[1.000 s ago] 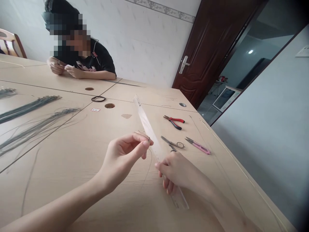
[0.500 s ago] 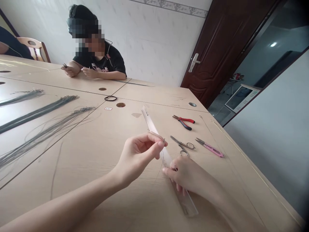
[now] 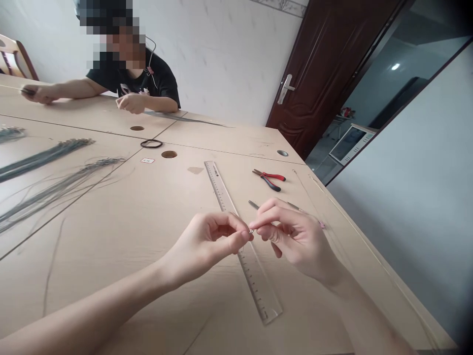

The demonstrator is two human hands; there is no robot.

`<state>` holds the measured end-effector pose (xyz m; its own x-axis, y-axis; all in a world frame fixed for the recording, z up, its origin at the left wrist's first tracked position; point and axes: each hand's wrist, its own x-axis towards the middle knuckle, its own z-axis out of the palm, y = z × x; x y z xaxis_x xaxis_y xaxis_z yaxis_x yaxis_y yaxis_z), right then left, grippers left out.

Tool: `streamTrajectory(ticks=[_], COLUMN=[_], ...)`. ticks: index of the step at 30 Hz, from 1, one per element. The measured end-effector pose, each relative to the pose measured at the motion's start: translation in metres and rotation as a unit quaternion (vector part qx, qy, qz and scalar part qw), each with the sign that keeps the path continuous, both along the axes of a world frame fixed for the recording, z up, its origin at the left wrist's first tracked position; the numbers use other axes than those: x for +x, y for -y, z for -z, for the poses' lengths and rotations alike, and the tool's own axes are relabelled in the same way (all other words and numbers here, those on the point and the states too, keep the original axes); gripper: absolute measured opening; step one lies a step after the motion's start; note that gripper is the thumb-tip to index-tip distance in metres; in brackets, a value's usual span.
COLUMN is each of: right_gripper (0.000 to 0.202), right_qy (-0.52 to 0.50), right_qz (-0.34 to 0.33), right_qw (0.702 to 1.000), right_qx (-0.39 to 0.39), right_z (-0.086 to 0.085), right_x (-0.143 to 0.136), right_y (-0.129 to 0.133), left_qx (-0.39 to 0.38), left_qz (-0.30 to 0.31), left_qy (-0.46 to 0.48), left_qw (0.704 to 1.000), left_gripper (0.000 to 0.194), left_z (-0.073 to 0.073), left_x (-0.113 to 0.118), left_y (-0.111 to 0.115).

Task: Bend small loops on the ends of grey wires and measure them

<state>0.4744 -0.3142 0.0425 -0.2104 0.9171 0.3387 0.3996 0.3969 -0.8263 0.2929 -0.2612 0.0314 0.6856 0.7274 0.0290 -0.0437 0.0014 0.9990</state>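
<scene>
My left hand [image 3: 218,234] pinches a tiny metal piece [image 3: 252,230] between thumb and forefinger, above a clear ruler [image 3: 254,276]. My right hand [image 3: 291,234] meets it from the other side, its forefinger and thumb closed at the same piece. The piece is too small to name. Beneath the hands the ruler lies flat on the table, its middle partly covered by my left fingers. Scissors [image 3: 253,204] lie behind my right hand, with only a blade tip showing. Thread snips [image 3: 295,206] are mostly hidden there too.
Red and black pliers [image 3: 269,180] lie beyond my right hand. Bundles of grey cords [image 3: 48,159] stretch across the left side. A black ring-shaped band [image 3: 151,143] and a small label [image 3: 148,160] lie near a table hole [image 3: 169,154]. A person [image 3: 129,79] works opposite.
My right hand has left the ruler and risen to my left fingertips. The ruler now lies flatter on the table. The person opposite has stretched one hand out to the left. My view has shifted.
</scene>
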Motion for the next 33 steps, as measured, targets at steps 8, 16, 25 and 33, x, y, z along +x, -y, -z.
streamTrajectory(ticks=[8,16,25,33], right_gripper=[0.016,0.014,0.008,0.008], right_qy=[0.046,0.063,0.06,0.079], right_qz=[-0.032,-0.002,0.024,0.014], right_qw=[0.998,0.998,0.998,0.995], right_qx=[0.041,0.024,0.023,0.053], right_z=[0.0018,0.0025,0.0013,0.0033], right_x=[-0.0033,-0.0058,-0.0035,-0.0026], right_y=[-0.0025,-0.0018,-0.0009,-0.0019], left_qx=[-0.027,-0.019,0.01,0.0], left_qz=[0.055,0.058,0.001,0.001], left_qy=[-0.043,-0.038,0.018,0.001], left_qw=[0.997,0.997,1.0,1.0], left_gripper=[0.016,0.026,0.019,0.018], left_z=[0.0019,0.008,0.0084,0.0046], left_x=[-0.0007,0.0001,-0.0002,0.0006], left_y=[-0.0015,-0.004,-0.0065,-0.0058])
